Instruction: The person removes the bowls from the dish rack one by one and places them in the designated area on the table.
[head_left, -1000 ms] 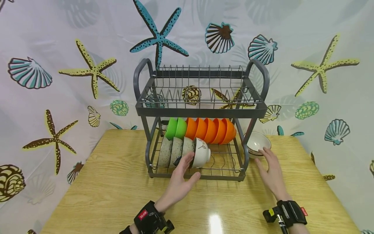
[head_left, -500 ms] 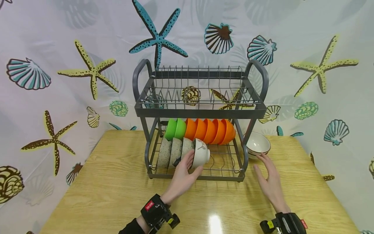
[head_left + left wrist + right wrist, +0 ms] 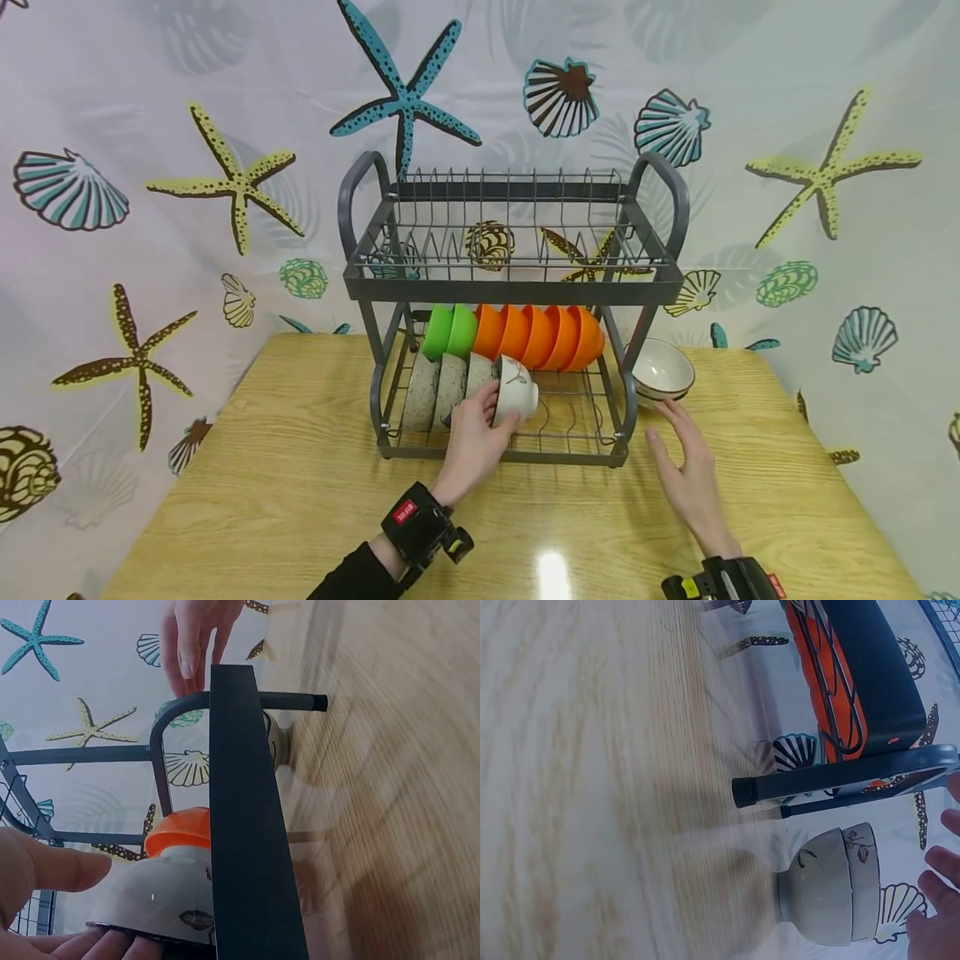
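On the lower shelf (image 3: 555,457) I see green bowls (image 3: 461,331) at ten o'clock, orange bowls (image 3: 539,337) at one, speckled grey bowls (image 3: 451,386) at nine, a dark-sprigged white bowl (image 3: 515,390) at five. Starfish (image 3: 406,103) pattern the pale cloth (image 3: 300,75).

No text is legible (the red label (image 3: 405,511) on the left wristband (image 3: 424,533) blurs).

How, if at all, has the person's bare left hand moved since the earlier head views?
Yes: the left hand has moved forward and slightly right, relative to the dark-grey metal dish rack.
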### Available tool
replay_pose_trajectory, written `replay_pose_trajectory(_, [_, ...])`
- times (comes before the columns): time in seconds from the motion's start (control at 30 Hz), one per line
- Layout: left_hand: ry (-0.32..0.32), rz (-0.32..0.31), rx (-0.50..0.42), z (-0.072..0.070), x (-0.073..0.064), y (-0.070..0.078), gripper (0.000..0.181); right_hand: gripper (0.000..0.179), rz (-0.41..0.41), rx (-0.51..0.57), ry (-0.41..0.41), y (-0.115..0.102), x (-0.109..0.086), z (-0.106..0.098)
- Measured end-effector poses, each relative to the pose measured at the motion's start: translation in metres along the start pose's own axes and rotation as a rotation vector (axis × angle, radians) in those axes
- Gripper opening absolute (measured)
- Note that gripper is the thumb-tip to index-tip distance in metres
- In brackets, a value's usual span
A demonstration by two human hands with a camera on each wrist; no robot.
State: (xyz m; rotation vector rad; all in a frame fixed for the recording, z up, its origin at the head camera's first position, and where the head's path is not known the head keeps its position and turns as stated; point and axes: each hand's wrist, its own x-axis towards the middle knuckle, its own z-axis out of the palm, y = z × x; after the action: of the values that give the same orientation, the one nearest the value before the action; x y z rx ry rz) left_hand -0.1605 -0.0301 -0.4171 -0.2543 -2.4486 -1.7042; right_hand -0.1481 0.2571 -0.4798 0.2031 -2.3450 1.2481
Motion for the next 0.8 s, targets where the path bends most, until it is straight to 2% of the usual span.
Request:
replay_pose_trajectory(0.2, [0.028,0.013,0.06,-0.001,0.008,0.001,0.043,0.039,-0.004,0.002,0.008,0.0,-0.001,0.002])
replay_pose_trajectory(0.4, [0.044,-0.019,0.029,0.0,0.011,-0.001,0.035,0.039,0.009,-0.007,0.007,-0.001,-0.002,0.002])
replay_pose_trajectory(0.53, [0.066,-0.059,-0.033,0.001,0.012,-0.002,0.031,0.038,0.013,-0.002,0.009,-0.001,-0.002,0.002])
replay_pose_trajectory(0.67, [0.076,-0.115,-0.141,0.002,0.012,-0.002,0.032,0.038,0.013,0.002,0.008,-0.002,-0.003,0.001])
replay_pose_trajectory(0.8, [0.073,-0.134,-0.226,0.0,0.01,-0.003,0.033,0.038,0.044,0.018,0.005,-0.004,-0.003,-0.001])
